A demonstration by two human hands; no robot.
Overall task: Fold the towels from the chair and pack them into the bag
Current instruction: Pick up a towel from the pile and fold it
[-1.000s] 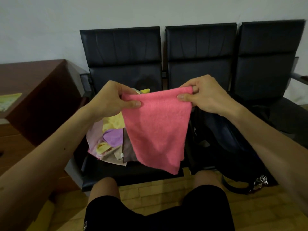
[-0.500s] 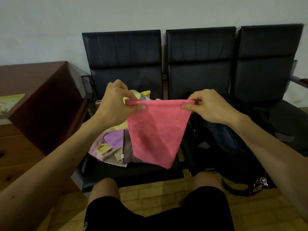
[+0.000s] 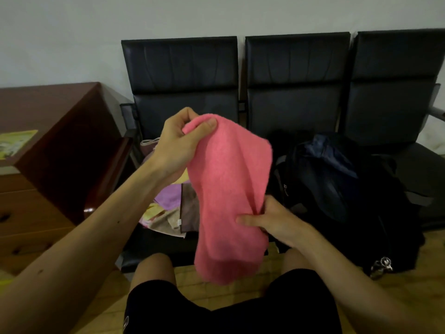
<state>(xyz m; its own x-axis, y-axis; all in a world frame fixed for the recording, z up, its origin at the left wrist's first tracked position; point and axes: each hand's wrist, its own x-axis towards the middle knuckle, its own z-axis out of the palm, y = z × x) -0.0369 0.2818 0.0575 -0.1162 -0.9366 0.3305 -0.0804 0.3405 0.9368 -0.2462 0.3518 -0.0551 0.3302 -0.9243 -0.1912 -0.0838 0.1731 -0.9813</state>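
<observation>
At the far left, the desk (image 3: 60, 131) stood against the chair (image 3: 180, 68). Your left hand (image 3: 178, 150) was raised above the left seat and pinched the top of the towel (image 3: 228, 189) between thumb and fingers. Below that hand, the pile (image 3: 166, 206) of unfolded towels lay on the seat.

A second before, the towel was stretched flat between two raised hands; now it hung lengthwise in front of you. Your right hand (image 3: 272, 220) had dropped from the upper edge and gripped the towel lower down, with the thumb across the front and the fingers behind the cloth. This indicated a fold in progress, not a finished one, and the towel was not yet compact enough to pack.

To the right, the bag (image 3: 337, 189) sat on the middle seat near your right hand, and its mouth appeared open.
</observation>
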